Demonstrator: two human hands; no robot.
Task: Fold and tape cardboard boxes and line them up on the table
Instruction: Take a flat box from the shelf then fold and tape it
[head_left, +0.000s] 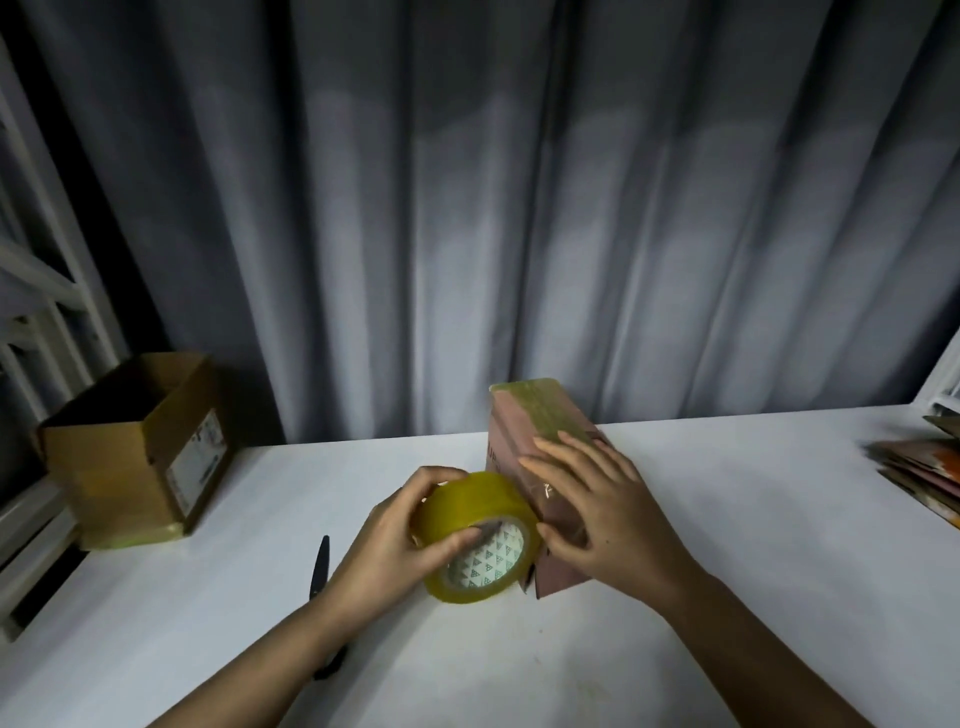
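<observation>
Head view: left hand (400, 540) grips one yellow tape roll (480, 538), thumb hooked in the core, roll touching the near-left edge of the pink cardboard box (524, 441). Right hand (592, 499) lies flat, fingers straight, pressing the box's top face at table (727, 519) centre. The box's long axis runs near to far; tape already covers its far end, and a strip probably runs from roll to box, though blur hides it. One open brown box (135, 452) stands far left. One dark pen-like tool (319, 566), possibly a cutter, lies left of the left hand. One stack of flat cardboard (919, 478) sits far right.
</observation>
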